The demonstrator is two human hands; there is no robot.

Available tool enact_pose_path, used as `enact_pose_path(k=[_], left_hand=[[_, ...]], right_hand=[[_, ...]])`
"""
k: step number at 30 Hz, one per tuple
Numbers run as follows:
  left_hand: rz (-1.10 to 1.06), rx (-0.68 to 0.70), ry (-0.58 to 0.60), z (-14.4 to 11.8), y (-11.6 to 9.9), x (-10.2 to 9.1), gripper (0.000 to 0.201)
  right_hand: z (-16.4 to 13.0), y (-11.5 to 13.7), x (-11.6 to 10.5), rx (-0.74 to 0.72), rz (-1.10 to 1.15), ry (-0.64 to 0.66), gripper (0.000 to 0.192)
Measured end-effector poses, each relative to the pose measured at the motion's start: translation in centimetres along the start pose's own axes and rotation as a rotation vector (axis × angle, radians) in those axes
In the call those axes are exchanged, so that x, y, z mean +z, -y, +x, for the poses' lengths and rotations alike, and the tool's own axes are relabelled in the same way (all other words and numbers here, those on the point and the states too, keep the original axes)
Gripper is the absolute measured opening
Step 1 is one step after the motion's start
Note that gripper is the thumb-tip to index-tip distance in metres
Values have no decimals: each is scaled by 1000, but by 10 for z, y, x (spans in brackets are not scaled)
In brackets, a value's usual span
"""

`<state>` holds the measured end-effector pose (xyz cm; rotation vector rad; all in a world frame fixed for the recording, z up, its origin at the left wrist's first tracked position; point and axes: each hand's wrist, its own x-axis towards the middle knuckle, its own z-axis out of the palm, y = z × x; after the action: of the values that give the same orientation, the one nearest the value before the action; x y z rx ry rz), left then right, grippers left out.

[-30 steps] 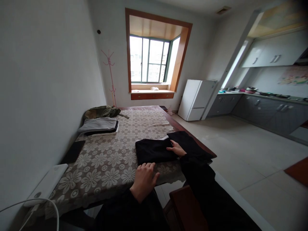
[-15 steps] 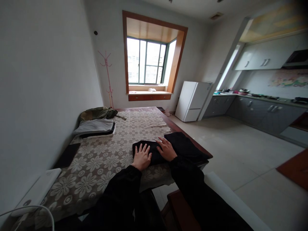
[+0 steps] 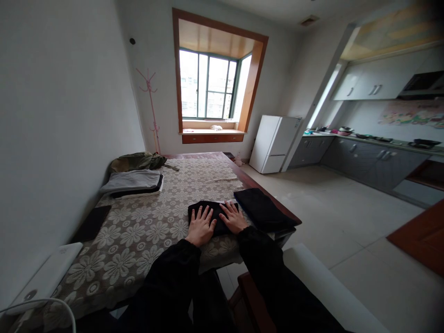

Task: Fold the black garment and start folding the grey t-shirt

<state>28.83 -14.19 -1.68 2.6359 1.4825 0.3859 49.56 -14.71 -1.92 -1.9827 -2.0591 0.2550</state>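
**Both palms flat on a folded black garment**

I am pressing my left hand and my right hand side by side on a small folded black cloth garment, fingers spread and flat, gripping nothing. The garment is lying near the front edge of the tabletop, on a cream lace floral tablecloth. Just to its right, a second folded black garment is lying at the tabletop's right edge. Far left, near the wall, a stack of folded grey and black clothes is sitting in front of a crumpled olive-green jacket.
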Motion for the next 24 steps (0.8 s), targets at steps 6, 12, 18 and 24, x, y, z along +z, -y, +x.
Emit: enact_pose_path(k=[6,12,18,24], left_hand=[[13,-19,9,1,-2,1,64],[18,-30,8,1,-3,0,64],[7,-29,8,0,-3,-1,65],[-31,-31,6,-1,-3,-2,67]], right_hand=[[3,-11,12,3,203,-211,60],[5,-27,8,175,567,-420,62],[19,-40,-24,368,1120,-207,64],[15,-47,-39,438,1215,-121,68]])
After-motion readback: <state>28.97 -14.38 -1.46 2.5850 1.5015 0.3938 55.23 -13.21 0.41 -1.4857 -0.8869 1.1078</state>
